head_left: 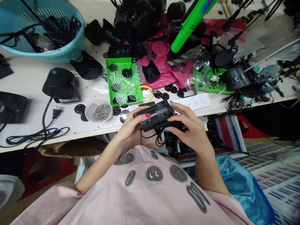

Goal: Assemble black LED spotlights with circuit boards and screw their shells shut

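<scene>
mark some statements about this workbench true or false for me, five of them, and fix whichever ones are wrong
1. A blue basket stands at the left of the bench. True.
2. The left hand holds a black device. True.
3. The right hand is inside the basket. False: it is at the device's right end.
4. The round tub holds black discs. False: it holds small silvery metal pieces.
5. A white power strip lies to the tub's right. True.

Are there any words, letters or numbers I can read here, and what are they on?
No words or numbers are readable.
"M": gray letter-like shape on the pink clothing, maybe just a doodle.
Blue label on the green tool: too blurred.
Held black device: none I can make out.
</scene>
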A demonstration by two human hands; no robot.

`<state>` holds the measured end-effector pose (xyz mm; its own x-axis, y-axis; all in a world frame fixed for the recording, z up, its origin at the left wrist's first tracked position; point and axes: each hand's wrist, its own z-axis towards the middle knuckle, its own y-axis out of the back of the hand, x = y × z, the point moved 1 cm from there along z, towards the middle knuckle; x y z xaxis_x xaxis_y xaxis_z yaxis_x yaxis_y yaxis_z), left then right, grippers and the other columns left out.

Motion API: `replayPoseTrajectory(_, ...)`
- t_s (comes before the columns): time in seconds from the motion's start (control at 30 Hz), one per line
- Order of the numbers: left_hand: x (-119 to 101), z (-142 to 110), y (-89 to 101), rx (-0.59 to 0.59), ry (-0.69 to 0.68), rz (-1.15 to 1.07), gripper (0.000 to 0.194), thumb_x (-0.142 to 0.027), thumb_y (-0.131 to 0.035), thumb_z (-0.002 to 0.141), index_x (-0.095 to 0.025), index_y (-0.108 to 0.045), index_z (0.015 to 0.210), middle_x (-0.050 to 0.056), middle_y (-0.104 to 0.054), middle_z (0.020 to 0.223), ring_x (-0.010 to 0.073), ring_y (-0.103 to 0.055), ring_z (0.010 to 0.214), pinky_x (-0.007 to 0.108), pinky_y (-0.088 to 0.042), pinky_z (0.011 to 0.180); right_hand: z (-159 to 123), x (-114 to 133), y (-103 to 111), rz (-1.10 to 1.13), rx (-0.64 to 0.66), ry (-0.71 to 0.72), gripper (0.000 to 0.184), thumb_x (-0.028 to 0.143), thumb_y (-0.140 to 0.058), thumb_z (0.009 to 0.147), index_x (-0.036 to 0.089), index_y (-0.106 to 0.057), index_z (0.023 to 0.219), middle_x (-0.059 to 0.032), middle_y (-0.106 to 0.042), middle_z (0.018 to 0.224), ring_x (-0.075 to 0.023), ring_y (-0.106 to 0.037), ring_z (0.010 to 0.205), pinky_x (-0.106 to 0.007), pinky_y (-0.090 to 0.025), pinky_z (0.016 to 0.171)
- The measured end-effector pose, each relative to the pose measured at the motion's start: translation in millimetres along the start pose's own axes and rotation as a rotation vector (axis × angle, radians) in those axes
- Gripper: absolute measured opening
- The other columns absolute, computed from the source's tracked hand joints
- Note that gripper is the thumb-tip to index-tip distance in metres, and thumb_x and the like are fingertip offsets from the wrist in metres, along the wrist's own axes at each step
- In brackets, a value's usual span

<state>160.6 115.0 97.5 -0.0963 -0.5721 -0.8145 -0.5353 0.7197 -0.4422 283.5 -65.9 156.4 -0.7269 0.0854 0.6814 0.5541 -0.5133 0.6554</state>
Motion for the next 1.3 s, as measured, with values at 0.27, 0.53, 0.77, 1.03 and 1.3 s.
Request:
replayPoseTrajectory(0.27, -4.9, -5.9, -4.8, -0.067, 0.115, -0.108, 0.042, -0.035, -0.086, 0.062, -0.015, -0.075, 0.096, 0.002, -0.071, 0.084, 0.0133, -0.059, 0.072, 0.021, -0.047, 0.063, 5.6, -2.3, -14.3, 0.075, -0.202, -0.12, 0.016, 0.021, -0.075, 0.085, 0.025, -0.066, 0.098, -0.0079, -0.067, 0.123, -0.0235, -0.065, 0.114, -0.04, -0.061, 0.09)
replayPoseTrajectory(0.53, -7.7, -6.0, 11.3, -0.097, 0.059, 0.039, 0.04, -0.04, -0.079, 0.07, -0.019, -0.071, 0.103, 0.002, -0.069, 0.092, 0.0166, -0.059, 0.076, 0.023, -0.044, 0.063, 19.7, -6.6, -26.0, 0.155, -0.121, -0.184, 0.017, 0.023, -0.071, 0.087, 0.025, -0.066, 0.103, -0.0074, -0.063, 0.129, -0.0241, -0.061, 0.12, -0.034, -0.062, 0.081)
replayPoseTrajectory(0.77, -25.6, 10.9, 35.1, 0.118, -0.152, 0.563, 0.05, -0.041, -0.078, 0.074, -0.02, -0.064, 0.117, 0.007, -0.07, 0.112, 0.0272, -0.062, 0.104, 0.039, -0.045, 0.094, 17.7, -30.4, -33.2, 0.075, 0.1, -0.175, 0.067, 0.031, -0.074, 0.085, 0.031, -0.044, 0.145, -0.0103, -0.04, 0.156, -0.0278, -0.041, 0.144, -0.05, -0.043, 0.115)
replayPoseTrajectory(1.03, -29.1, 3.6, 30.0, 0.165, -0.263, 0.762, 0.052, -0.035, -0.073, 0.079, -0.022, -0.059, 0.128, 0.01, -0.067, 0.125, 0.0298, -0.062, 0.111, 0.044, -0.045, 0.101, 35.6, -49.1, -30.7, 0.061, 0.367, -0.068, 0.09, 0.028, -0.078, 0.079, 0.033, -0.029, 0.154, -0.0099, -0.042, 0.155, -0.0265, -0.041, 0.144, -0.051, -0.034, 0.121)
replayPoseTrajectory(1.3, -35.9, -2.5, 23.8, 0.114, -0.332, 1.016, 0.084, -0.049, -0.081, 0.07, -0.025, -0.049, 0.144, 0.015, -0.056, 0.136, 0.0386, -0.054, 0.122, 0.052, -0.041, 0.104, 58.3, -51.8, -36.0, 0.141, 0.41, -0.064, 0.082, 0.016, -0.077, 0.073, 0.029, -0.042, 0.146, -0.01, -0.044, 0.144, -0.0247, -0.044, 0.14, -0.046, -0.036, 0.119)
